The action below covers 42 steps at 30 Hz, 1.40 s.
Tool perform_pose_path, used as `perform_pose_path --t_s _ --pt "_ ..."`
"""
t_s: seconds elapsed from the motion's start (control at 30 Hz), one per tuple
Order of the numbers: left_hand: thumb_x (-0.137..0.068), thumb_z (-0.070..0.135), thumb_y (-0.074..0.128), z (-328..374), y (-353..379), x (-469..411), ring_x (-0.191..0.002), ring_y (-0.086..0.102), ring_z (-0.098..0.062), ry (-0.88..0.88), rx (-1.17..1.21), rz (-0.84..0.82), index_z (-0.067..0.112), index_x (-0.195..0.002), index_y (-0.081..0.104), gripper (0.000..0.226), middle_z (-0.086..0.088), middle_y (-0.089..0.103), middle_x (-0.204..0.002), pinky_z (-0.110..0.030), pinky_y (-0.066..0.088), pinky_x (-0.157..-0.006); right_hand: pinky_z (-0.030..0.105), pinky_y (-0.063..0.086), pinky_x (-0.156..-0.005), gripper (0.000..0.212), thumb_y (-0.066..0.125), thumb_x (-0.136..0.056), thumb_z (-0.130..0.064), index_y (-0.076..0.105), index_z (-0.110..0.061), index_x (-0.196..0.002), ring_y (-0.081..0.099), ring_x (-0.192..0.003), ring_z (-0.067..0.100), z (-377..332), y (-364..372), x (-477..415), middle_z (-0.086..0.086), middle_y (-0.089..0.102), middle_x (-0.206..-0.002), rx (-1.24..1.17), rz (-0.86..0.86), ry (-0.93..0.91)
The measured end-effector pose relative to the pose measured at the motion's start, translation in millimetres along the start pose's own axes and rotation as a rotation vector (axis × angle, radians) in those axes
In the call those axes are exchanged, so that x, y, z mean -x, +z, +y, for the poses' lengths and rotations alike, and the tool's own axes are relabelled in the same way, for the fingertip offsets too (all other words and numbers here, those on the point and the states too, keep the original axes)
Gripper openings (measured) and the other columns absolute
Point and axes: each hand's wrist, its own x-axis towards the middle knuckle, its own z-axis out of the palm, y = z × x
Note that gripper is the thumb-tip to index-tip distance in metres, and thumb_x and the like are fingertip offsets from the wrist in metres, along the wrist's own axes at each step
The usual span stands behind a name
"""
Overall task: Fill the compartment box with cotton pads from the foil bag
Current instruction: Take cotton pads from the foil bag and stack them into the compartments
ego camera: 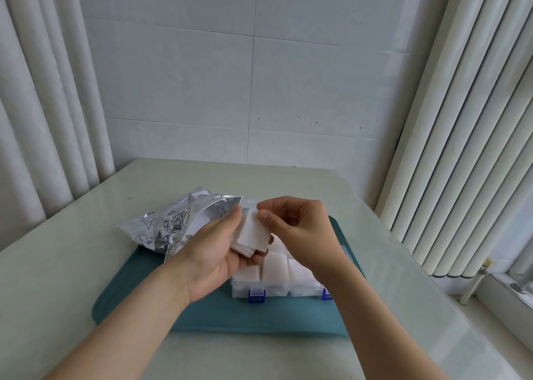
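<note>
Pale tiled wall point(259, 91) and vertical blinds point(461, 149) bounded a light table point(72, 278), on which a teal tray point(202, 316) lay. On the tray we saw the compartment box point(274, 288), clear-walled with blue latches point(256, 294) on its near side. Its near compartments, where visible, were filled with white pads. The foil bag point(173, 221) lay crumpled at the tray's far left corner, partly on the table, its mouth open toward the box. Above the box, our left hand point(213, 252) cupped a stack of cotton pads point(253, 237), with the fingers curled beneath it and the thumb along its left edge. Our right hand point(300, 229) pinched the upper corner of the topmost pad between thumb and forefinger, and its other fingers curled loosely behind. The two hands met at the stack, just beside the bag's mouth. We could not tell how the far compartments stood, since the hands hid them.
</note>
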Motion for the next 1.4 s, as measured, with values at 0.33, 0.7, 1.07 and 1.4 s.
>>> perform_pose_path --t_s 0.33,0.7,1.07,1.4 --pt "-0.113 0.039 0.041 -0.4 0.3 -1.9 -0.078 0.063 -0.021 0.005 0.047 0.044 0.003 -0.134 0.065 0.048 -0.014 0.071 -0.098 -0.039 0.051 -0.076 0.024 0.057 -0.075 0.01 0.073 -0.096 -0.003 0.079 -0.006 -0.103 0.072 -0.082 0.012 -0.6 0.5 -0.4 0.006 0.079 -0.092 -0.13 -0.018 0.003" --pt "-0.102 -0.006 0.04 -1.5 -1.4 3.0 -0.071 0.057 -0.019 0.068 -0.192 -0.083 -0.014 -0.131 0.057 0.035 -0.01 0.063 -0.079 -0.031 0.048 -0.068 0.012 0.04 -0.078 0.021 0.074 -0.095 -0.036 0.076 -0.034 -0.116 0.06 -0.1 0.001 9.0 11.8 -0.6 -0.02 0.069 -0.109 0.48 0.053 -0.179" --pt "-0.099 0.006 0.057 -18.4 -4.8 0.9 -0.09 0.063 -0.009 0.579 -0.928 0.173 0.033 -0.119 0.047 0.036 0.009 0.066 -0.11 -0.016 0.049 -0.077 0.029 0.05 -0.063 0.011 0.068 -0.097 -0.016 0.078 -0.021 -0.096 0.063 -0.07 0.015 -10.7 -34.3 -7.4 0.007 0.074 -0.084 0.191 0.004 0.121" --pt "-0.097 0.035 0.058 -39.5 -3.7 -2.6 -0.104 0.061 -0.002 0.759 -1.377 -0.127 0.029 -0.099 0.074 0.018 0.02 0.069 -0.104 -0.024 0.048 -0.095 0.03 0.053 -0.062 0.018 0.08 -0.081 -0.012 0.074 -0.022 -0.095 0.058 -0.055 0.016 -12.9 -58.6 -1.4 0.006 0.071 -0.071 0.585 -0.131 0.415"
